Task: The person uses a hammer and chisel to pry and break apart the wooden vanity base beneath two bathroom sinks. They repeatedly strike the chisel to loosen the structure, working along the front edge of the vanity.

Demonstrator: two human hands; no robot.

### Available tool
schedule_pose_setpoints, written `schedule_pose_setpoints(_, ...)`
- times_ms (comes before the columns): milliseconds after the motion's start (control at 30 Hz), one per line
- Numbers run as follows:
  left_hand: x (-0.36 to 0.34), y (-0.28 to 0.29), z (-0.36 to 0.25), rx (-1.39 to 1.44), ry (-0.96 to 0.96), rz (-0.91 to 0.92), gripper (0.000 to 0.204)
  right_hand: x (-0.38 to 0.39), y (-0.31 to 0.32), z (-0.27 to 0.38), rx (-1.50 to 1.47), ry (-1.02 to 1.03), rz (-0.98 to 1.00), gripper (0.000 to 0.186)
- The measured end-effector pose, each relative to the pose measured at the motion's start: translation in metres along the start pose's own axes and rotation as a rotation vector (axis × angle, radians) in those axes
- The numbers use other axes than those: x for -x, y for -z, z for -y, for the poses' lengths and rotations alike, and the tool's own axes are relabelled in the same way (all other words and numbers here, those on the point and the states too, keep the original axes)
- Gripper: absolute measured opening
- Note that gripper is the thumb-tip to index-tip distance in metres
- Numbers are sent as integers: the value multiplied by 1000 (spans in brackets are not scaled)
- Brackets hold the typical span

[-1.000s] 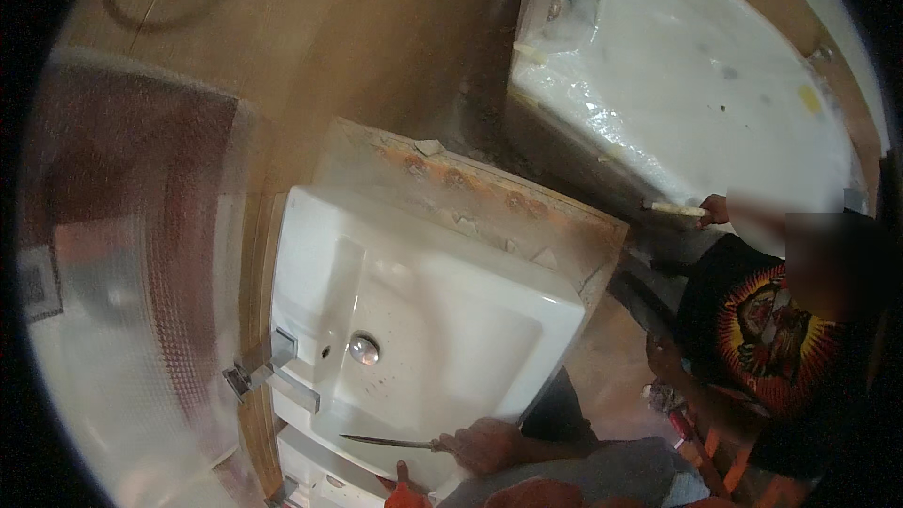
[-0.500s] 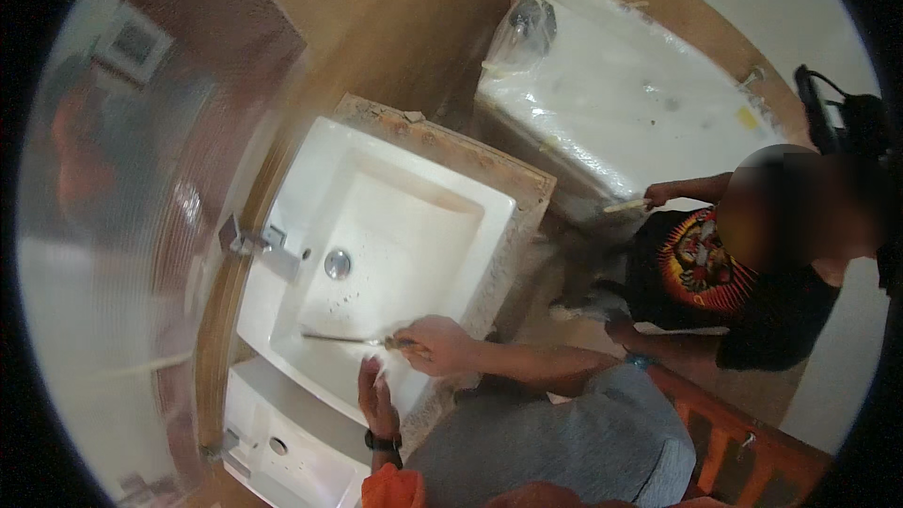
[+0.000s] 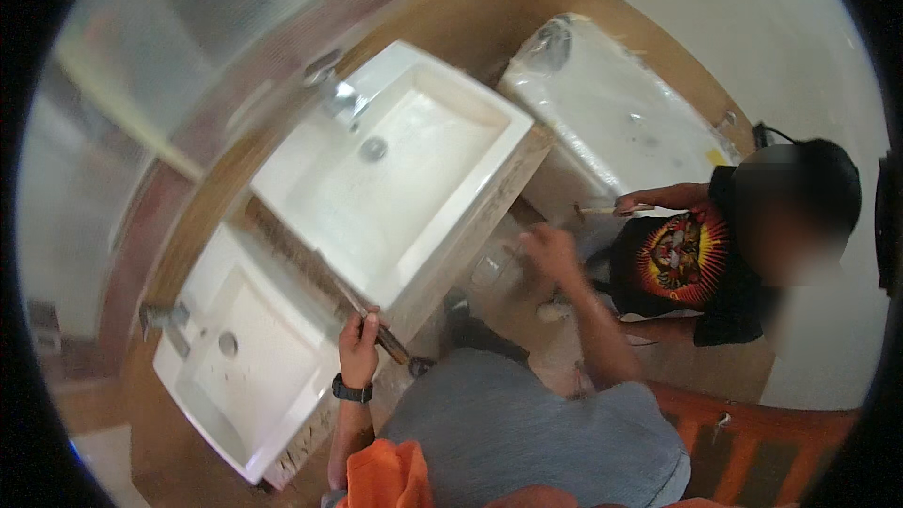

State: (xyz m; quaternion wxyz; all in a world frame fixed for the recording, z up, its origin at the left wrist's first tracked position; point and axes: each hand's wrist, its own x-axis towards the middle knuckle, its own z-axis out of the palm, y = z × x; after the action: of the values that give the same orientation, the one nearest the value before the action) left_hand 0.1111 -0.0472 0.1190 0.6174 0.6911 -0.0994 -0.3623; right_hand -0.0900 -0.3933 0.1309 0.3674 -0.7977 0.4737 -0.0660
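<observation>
My left hand [image 3: 357, 350] is closed around a slim long-bladed tool [image 3: 393, 345] with a brown handle. Its blade points up and left, along the gap beside the near corner of the upper white sink [image 3: 442, 196]. I wear a dark watch on that wrist. My right hand [image 3: 550, 252] is over the floor to the right of this sink, near the other person. Motion smears its fingers, so whether they hold anything is unclear. A pale, see-through round thing [image 3: 496, 268] lies below and left of it.
A second white sink [image 3: 254, 357] stands at lower left, with specks inside. A faucet [image 3: 346, 99] rises behind the upper sink. Plastic film covers a white bathtub [image 3: 611, 94] at the back. On the right, a co-worker [image 3: 687, 254] holds a thin tool [image 3: 602, 210]. Orange wooden bars [image 3: 734, 428] stand at lower right.
The long-bladed tool has passed from my right hand to my left. My right hand has moved right, away from the sink basin. The view has shifted, showing more of the second sink.
</observation>
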Motion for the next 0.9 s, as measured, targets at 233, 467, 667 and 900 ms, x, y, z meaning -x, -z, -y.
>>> schedule_pose_setpoints(233, 83, 13, 33, -189, 63, -103, 36, 6, 25, -152, 521, -28, -24, 49)
schedule_pose_setpoints(467, 129, 15, 52, -332, 273, 67, 40, 12, 33, -159, 1039, -93, -118, 92)
schedule_pose_setpoints(667, 142, 0, 94, -428, 305, 69, 35, 7, 38, -207, 1164, 130, -71, 80)
schedule_pose_setpoints(900, 140, -53, 146, -121, 290, -211, 28, -4, 28, -220, 1140, 603, 11, 38)
